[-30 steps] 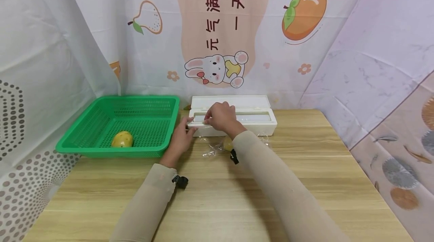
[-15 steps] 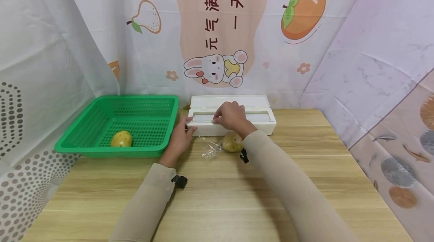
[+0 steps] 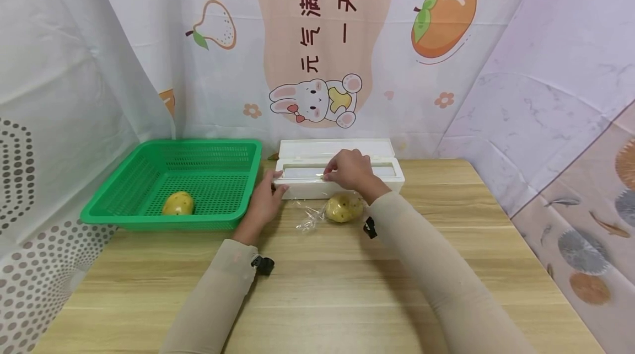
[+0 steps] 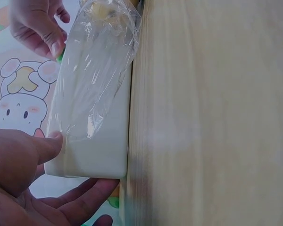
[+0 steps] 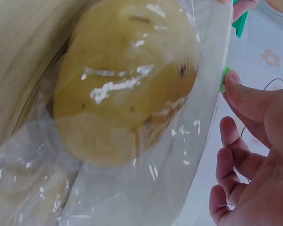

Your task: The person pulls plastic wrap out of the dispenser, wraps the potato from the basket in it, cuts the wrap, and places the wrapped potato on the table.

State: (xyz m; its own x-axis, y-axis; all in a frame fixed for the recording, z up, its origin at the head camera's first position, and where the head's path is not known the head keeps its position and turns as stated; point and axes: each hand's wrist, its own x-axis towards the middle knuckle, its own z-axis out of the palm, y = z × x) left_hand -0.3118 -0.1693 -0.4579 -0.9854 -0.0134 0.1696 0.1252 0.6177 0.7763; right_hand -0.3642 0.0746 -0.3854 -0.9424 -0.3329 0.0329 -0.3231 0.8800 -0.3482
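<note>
A white cling film dispenser box (image 3: 307,191) stands with its lid (image 3: 337,148) raised at the back. My left hand (image 3: 265,199) holds its left end, the thumb on the front edge and the fingers against the end in the left wrist view. My right hand (image 3: 351,171) pinches the small green slide cutter (image 5: 225,79) on the box's edge, near the middle of its length. Clear cling film (image 4: 101,70) hangs over the front of the box. Wrapped in film, a potato (image 3: 343,208) lies against the front of the box, with loose film (image 3: 310,218) bunched at its left.
To the left stands a green plastic basket (image 3: 163,223) holding one yellow potato (image 3: 178,203). Box and basket are on a wood-grain table (image 3: 317,288). A printed curtain (image 3: 223,78) hangs close behind them.
My right hand has slid rightward along the box's edge with the cutter, from near the left end to about the middle. The wrapped potato has come into view. My left hand stays put.
</note>
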